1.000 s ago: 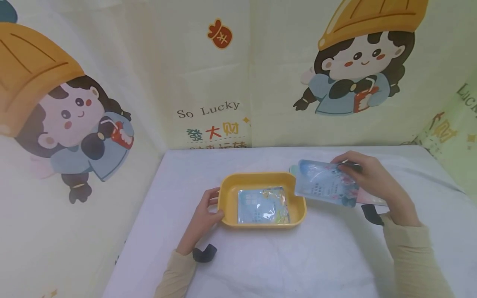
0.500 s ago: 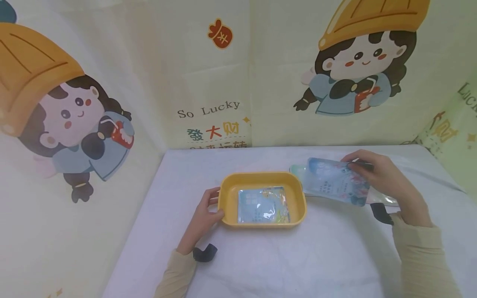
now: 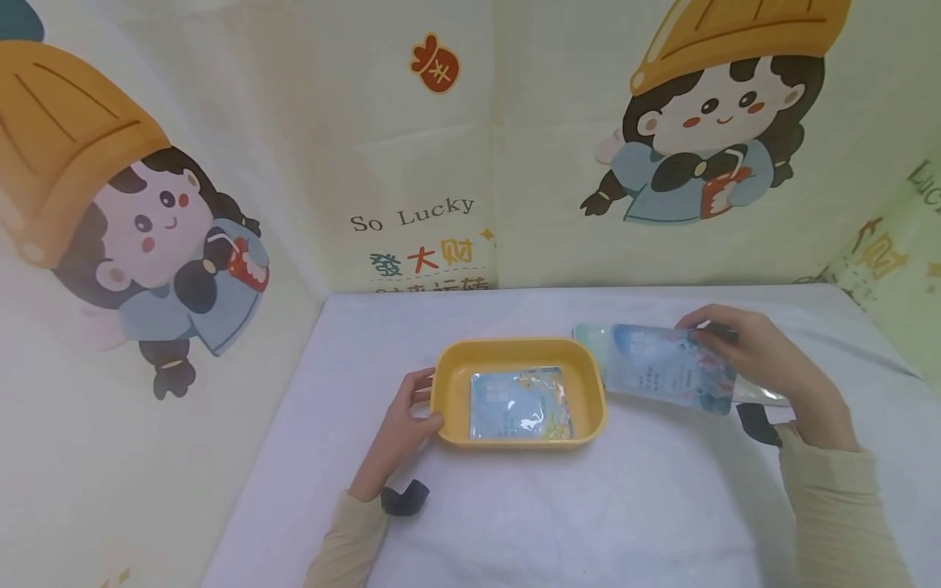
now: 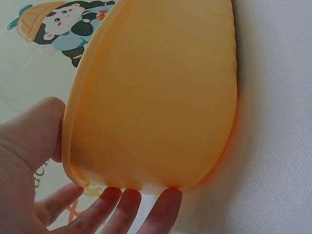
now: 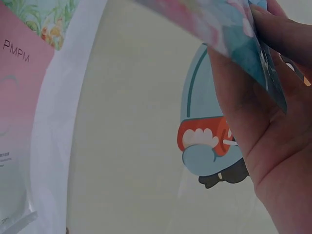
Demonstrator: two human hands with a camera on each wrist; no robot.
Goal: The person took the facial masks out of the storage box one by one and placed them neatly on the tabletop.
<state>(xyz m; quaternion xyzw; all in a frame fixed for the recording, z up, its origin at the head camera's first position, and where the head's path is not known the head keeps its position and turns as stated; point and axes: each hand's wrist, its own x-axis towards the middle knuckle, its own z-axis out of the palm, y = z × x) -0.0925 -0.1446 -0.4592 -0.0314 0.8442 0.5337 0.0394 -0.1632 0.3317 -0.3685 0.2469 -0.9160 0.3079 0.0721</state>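
Note:
My left hand (image 3: 400, 425) holds the left end of a yellow plastic tray (image 3: 515, 349). In the left wrist view its thumb is at the rim and its fingertips (image 4: 168, 197) touch the outer wall. Inside the tray lies a pale blue, shiny flat sachet (image 3: 518, 406). To the right of the tray, my right hand (image 3: 760, 347) pinches the upper right edge of a blue sachet (image 3: 654, 367) with pink flower print. That sachet covers part of a light green packet (image 3: 590, 339) and a pale packet (image 3: 768, 396) behind it. Some right fingers are hidden.
A pink packet (image 5: 17, 107) marked PMPM and a plant-printed packet (image 5: 48, 19) show in the right wrist view. White cloth (image 3: 588, 514) covers the table. Behind and beside it hangs a cartoon-printed backdrop (image 3: 537, 204).
My right hand has moved right with the blue sachet, away from the tray, then slightly lower. More of the light green packet has come into view. My left hand has stayed on the tray.

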